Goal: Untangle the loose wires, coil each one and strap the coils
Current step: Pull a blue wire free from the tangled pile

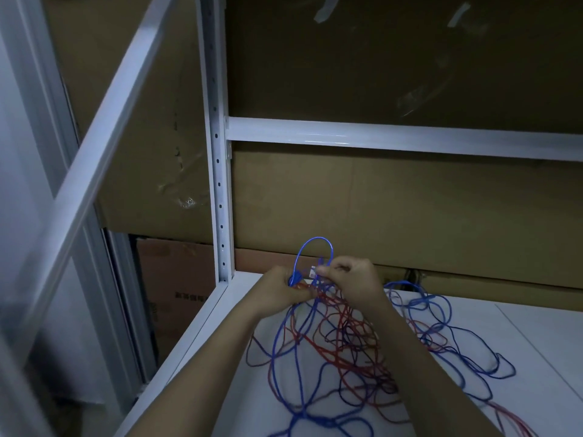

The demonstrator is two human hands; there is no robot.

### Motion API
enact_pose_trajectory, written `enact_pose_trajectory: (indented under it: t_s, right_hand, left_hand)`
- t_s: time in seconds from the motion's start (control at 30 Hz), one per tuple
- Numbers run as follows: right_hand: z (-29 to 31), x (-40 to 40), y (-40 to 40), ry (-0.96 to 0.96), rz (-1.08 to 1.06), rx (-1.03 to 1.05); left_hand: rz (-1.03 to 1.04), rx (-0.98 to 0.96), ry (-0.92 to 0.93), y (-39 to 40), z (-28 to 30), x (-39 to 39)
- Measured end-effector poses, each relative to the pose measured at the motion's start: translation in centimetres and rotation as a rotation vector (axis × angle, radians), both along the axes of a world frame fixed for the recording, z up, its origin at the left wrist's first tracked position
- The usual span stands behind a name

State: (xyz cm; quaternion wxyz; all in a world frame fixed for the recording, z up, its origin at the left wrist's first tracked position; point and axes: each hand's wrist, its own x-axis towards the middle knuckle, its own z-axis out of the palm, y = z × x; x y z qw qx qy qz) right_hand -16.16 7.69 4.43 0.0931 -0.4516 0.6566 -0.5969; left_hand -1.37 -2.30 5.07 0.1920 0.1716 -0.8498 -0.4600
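Low centre of frame: left hand (284, 290) and right hand (353, 282) close together, pinching a thin blue wire loop (315, 247) above the tangled red and blue wires (347, 348) on the white metal shelf (202, 335). Risk: tugging hard, tightening knots below.

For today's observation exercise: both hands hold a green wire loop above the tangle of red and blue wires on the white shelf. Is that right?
Not quite. The head view shows the wire loop is blue, not green. Left hand and right hand do hold it above the red and blue tangle on the white shelf.
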Motion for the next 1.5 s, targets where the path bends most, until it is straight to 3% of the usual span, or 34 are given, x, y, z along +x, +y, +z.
enact_pose_trajectory:
  t_s: [0.2, 0.37, 0.53, 0.63, 0.73, 0.8, 0.93, 1.03, 1.1, 1.17, 1.23, 1.37, 1.5]
  right_hand:
    - [1.5, 0.1, 0.1, -0.268, -0.032, -0.12]
    - [3.5, 0.5, 0.3, -0.121, 0.034, -0.079]
    - [7.0, 0.4, 0.5, 0.146, -0.075, -0.054]
    - [8.8, 0.8, 0.3, 0.073, -0.006, -0.215]
    - [9.4, 1.6, -0.2, -0.217, 0.142, -0.354]
    - [9.6, 1.8, -0.4, -0.276, 0.116, -0.388]
    - [11.0, 1.0, -0.8, -0.043, 0.024, -0.361]
    - [11.1, 0.1, -1.3, 0.064, 0.021, -0.346]
    - [10.0, -1.0, -1.6, 0.111, -0.028, -0.215]
    - [8.2, -2.0, -1.6, 0.139, -0.046, -0.001]
    - [7.0, -2.1, -1.6, 0.081, -0.022, 0.077]
    - [7.6, -1.3, -1.7, -0.131, -0.055, -0.164]
    - [8.6, 0.2, -2.1, -0.34, -0.015, -0.36]
  left_hand:
    - [0.121, -0.161, -0.025, -1.6, 2.4, -0.3]
    - [0.184, -0.321, -0.055, -2.6, 4.1, -0.1]
    - [0.291, -0.528, -0.027, -3.3, 5.8, 0.4]
    - [0.315, -0.61, 0.042, -3.5, 7.5, 0.3]
    - [0.261, -0.566, 0.078, -3.8, 8.2, 0.2]
    - [0.227, -0.513, 0.079, -3.9, 7.7, 0.2]
    - [0.299, -0.402, 0.086, -4.5, 6.4, 1.0]
    - [0.388, -0.522, -0.01, -4.9, 6.9, 1.3]
    - [0.406, -0.581, -0.074, -4.7, 7.4, 1.5]
    - [0.347, -0.505, -0.078, -4.3, 7.5, 1.7]
    - [0.29, -0.44, -0.074, -3.9, 7.1, 2.0]
    - [0.257, -0.315, 0.016, -3.6, 6.2, 2.2]
    - [0.283, -0.371, 0.018, -3.7, 6.4, 1.9]
